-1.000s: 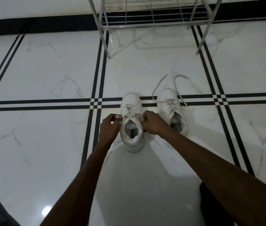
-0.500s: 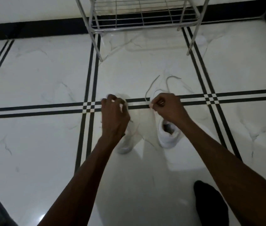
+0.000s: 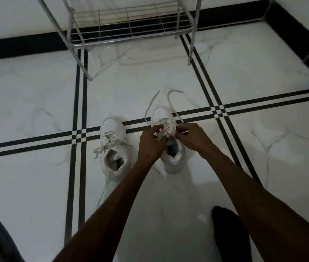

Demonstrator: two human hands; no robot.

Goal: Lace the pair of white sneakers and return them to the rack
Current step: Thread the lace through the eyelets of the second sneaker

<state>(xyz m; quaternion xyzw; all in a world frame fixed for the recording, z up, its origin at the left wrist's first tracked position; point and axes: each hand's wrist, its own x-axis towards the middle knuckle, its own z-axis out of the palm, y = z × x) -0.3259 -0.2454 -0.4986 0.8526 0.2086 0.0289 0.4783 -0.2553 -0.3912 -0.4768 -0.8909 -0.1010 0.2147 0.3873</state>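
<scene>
Sneakers (image 3: pixel 115 146) on tiled floor (image 3: pixel 27 186), wire rack (image 3: pixel 131 25) beyond, hands (image 3: pixel 151 142) between

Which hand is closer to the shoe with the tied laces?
Left. The left hand sits just beside the tied sneaker, working the other sneaker; the right hand is on that shoe's far side.
</scene>
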